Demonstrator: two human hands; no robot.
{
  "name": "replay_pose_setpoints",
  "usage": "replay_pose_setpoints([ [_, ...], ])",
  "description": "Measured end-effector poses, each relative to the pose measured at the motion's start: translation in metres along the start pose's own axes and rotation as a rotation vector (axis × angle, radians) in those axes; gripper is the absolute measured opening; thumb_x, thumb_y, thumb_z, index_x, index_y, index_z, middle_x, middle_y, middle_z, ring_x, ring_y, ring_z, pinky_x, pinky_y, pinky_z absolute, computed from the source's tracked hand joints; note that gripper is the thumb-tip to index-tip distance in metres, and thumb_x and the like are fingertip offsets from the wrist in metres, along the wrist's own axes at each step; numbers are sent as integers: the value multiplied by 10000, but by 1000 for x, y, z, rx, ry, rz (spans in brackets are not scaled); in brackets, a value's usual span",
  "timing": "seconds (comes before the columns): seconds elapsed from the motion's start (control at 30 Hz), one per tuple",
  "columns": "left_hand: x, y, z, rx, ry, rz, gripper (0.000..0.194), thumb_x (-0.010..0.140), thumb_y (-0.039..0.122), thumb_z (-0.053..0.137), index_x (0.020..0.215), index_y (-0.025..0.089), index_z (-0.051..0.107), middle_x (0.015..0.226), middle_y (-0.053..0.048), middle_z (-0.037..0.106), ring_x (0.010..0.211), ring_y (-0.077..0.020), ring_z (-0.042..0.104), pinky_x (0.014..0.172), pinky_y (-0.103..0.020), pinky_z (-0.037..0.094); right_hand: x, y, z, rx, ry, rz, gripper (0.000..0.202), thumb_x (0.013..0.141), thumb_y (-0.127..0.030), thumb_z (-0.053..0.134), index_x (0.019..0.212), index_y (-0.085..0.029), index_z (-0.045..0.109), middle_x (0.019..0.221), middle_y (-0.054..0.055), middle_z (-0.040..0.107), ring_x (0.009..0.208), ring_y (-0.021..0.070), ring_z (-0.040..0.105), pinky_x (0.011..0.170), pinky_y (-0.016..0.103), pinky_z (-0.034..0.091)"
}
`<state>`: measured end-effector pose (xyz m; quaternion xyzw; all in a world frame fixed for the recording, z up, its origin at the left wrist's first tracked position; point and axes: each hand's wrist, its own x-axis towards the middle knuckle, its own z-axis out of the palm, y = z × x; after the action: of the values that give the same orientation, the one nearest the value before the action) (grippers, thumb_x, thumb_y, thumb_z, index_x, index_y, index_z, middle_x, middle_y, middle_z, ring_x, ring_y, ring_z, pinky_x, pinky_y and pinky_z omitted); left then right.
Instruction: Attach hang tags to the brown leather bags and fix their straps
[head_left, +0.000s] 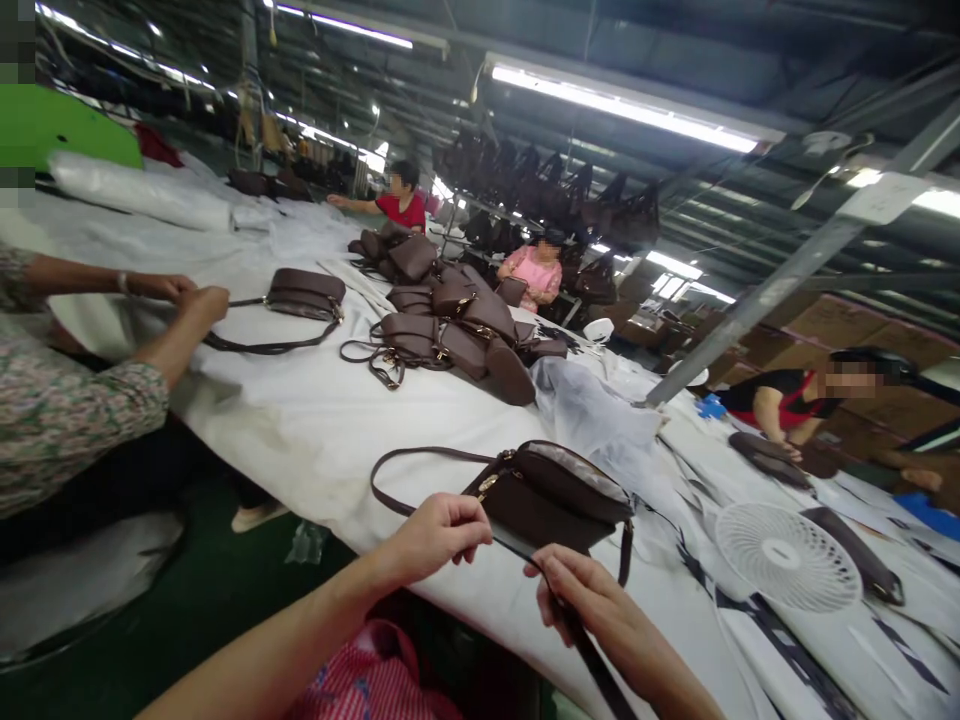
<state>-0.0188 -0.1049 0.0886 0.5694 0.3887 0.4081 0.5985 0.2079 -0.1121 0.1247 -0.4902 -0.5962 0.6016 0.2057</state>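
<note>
A dark brown handbag [540, 500] lies on the white-covered table in front of me, its top unzipped and a pale lining showing. Its thin strap [420, 452] loops out on the left side of the bag. My left hand [448, 535] is closed in a pinch on the strap at the bag's near edge. A short stretch of strap runs across to my right hand [574, 595], whose fingers are wrapped round it. From there the strap trails down toward the bottom of the view.
A pile of brown handbags [457, 320] lies farther back, beside clear plastic sheeting [600, 415]. At left, a co-worker's hands [191, 300] hold the strap of another bag [304, 295]. A white fan [787, 555] and a slanting metal post [765, 300] stand at right. Other people work beyond.
</note>
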Motion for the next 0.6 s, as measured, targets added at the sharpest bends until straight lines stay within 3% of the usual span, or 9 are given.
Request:
replay_pose_setpoints([
  [0.07, -3, 7, 4, 167, -39, 82, 140, 765, 237, 574, 662, 150, 613, 557, 30, 541, 544, -93, 462, 539, -200, 343, 5, -2, 13, 75, -101, -42, 505, 800, -571, 644, 1099, -170, 579, 712, 13, 652, 654, 131, 599, 652, 256, 447],
  [0.13, -5, 13, 8, 335, -81, 167, 150, 762, 166, 565, 622, 157, 618, 600, 17, 589, 592, -104, 504, 581, -202, 355, 12, 0, 28, 174, -153, -90, 623, 763, -551, 697, 1241, -193, 520, 807, 34, 670, 759, 164, 621, 749, 307, 464],
  [0.2, -5, 16, 10, 443, -65, 209, 164, 746, 118, 561, 595, 163, 606, 627, 15, 618, 607, -110, 520, 597, -204, 359, 20, 6, 39, 203, -109, -104, 673, 752, -585, 687, 1276, -203, 507, 788, 23, 640, 637, 134, 574, 631, 275, 455],
  [0.27, -2, 15, 8, 484, -6, 199, 155, 726, 116, 591, 580, 166, 594, 599, 26, 594, 588, -107, 505, 579, -206, 344, 27, 12, 43, 138, -12, -94, 654, 758, -642, 639, 1234, -203, 549, 700, -13, 576, 474, 79, 433, 464, 220, 349],
  [0.33, 3, 11, 3, 441, 12, 170, 163, 720, 161, 637, 565, 163, 584, 543, 41, 532, 561, -100, 469, 548, -203, 319, 32, 14, 40, -4, 64, -104, 569, 778, -660, 595, 1112, -200, 625, 652, -26, 537, 450, 68, 363, 424, 207, 276],
  [0.47, 18, -1, -8, 138, -113, 96, 147, 714, 252, 659, 622, 148, 614, 544, 43, 521, 544, -91, 454, 526, -191, 324, 34, 3, 24, -401, 150, -268, 353, 853, -526, 571, 759, -199, 665, 665, 6, 595, 632, 134, 515, 600, 237, 401],
  [0.53, 28, -7, -14, 1, -171, 34, 150, 721, 275, 629, 654, 141, 618, 557, 32, 544, 526, -93, 464, 522, -195, 341, 34, -4, 14, -591, 159, -336, 296, 882, -449, 549, 738, -211, 648, 676, 8, 618, 658, 148, 544, 636, 243, 412],
  [0.6, 41, -13, -19, -24, -129, -6, 185, 763, 293, 562, 671, 140, 611, 561, 21, 551, 522, -102, 475, 519, -203, 346, 35, -10, 2, -742, 144, -387, 252, 900, -394, 517, 754, -220, 627, 689, 9, 627, 637, 149, 548, 613, 243, 409],
])
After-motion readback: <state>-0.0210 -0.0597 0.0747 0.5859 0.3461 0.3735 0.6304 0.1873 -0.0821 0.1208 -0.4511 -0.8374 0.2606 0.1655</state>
